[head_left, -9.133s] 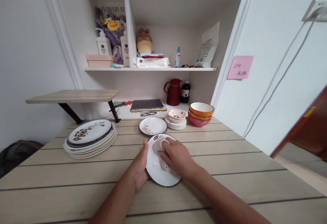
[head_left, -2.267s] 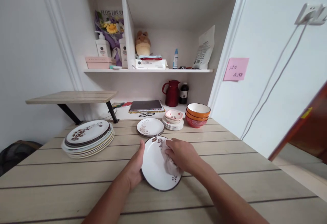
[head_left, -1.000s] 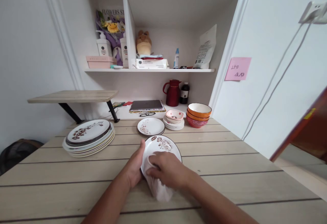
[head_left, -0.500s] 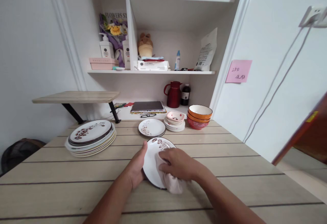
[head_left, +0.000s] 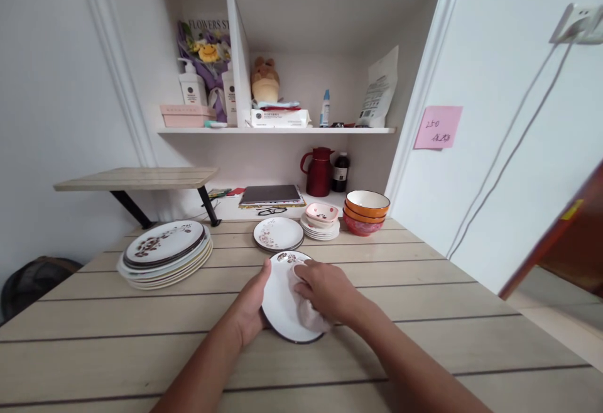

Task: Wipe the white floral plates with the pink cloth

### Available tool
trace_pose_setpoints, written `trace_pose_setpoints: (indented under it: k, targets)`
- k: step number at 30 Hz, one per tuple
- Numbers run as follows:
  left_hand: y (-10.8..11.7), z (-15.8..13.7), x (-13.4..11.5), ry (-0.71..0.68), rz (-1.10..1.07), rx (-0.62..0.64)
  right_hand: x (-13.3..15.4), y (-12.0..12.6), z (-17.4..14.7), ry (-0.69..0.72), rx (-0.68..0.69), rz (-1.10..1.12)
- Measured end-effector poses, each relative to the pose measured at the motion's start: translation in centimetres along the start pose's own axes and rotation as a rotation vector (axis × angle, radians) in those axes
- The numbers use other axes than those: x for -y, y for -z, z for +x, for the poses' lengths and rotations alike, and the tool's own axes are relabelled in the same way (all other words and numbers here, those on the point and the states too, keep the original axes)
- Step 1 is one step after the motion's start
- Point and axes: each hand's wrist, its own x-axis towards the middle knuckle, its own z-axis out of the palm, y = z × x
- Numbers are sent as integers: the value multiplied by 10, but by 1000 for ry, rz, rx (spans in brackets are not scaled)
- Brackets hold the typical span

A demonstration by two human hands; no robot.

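Currently, a round white plate with dark rim and brown flowers (head_left: 281, 303) is occupying the middle of the pale wooden slatted table (head_left: 188, 353), in front of the person. The left hand (head_left: 253, 309) is gripping its left edge, thumb pointing up along the rim, other fingers mostly hiding underneath. The right hand (head_left: 327, 288) is bending over the plate, back upward, its fingers curling around a crumpled pale cloth (head_left: 311, 319) and pressing it against the surface. Both forearms are slanting inward. Just behind, a low stack of flowered round plates (head_left: 280, 232) is standing.
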Motion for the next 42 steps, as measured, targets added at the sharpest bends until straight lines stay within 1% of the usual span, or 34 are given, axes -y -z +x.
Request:
trace_pose_setpoints:
  k: [1, 3, 5, 7, 10, 12, 14, 16, 17, 19, 22, 24, 26, 27, 29, 31, 33, 36, 39, 40, 42]
  targets:
    - [0, 0, 0, 8, 2, 4, -3, 1, -2, 37, 21, -2]
    - [1, 0, 0, 11, 4, 19, -4, 3, -8, 156, 62, 6]
    - [1, 0, 0, 0, 3, 33, 1, 2, -11, 258, 88, 15]
    - [1, 1, 0, -9, 3, 20, 10, -2, -11, 281, 67, 22]
    - [1, 2, 0, -7, 1, -31, 23, -8, -3, 191, -18, 33]
    - [0, 2, 0, -19, -10, -35, 25, -11, 5, 104, -75, 26]
    - [-1, 2, 0, -26, -24, -23, 19, -11, 11, 2, -105, -10]
    - [-1, 1, 0, -17, -28, -15, 7, -8, 13, -93, -94, -54]
    - [-1, 0, 0, -7, -25, -10, 0, -6, 12, -123, -77, -70]
    - [0, -1, 0, 10, -13, -1, -13, -1, 6, -135, -36, -82]
    - [1, -1, 0, 26, 3, 15, -22, 8, -7, -67, 44, -83]
    - [3, 0, 0, 21, 2, 32, -19, 12, -15, 27, 142, -67]
    - [6, 2, 1, 4, -9, 59, -10, 13, -20, 136, 235, -35]
    - [7, 3, 2, -6, -17, 71, -4, 12, -20, 182, 255, -15]
    - [8, 5, 2, -19, -33, 82, 8, 7, -17, 222, 205, 25]
    - [8, 7, 3, -28, -52, 66, 19, -1, -10, 179, 86, 58]
    - [7, 8, 3, -37, -70, 39, 25, -9, 0, 100, -37, 73]
    - [6, 9, 4, -46, -83, 22, 22, -15, 14, 7, -151, 35]
    - [4, 7, 3, -30, -65, 29, 4, -12, 17, -111, -164, -48]
    - [4, 6, 2, -15, -54, 28, -4, -10, 16, -153, -134, -64]
    - [3, 5, 1, 18, -32, 17, -18, -4, 8, -163, -69, -64]
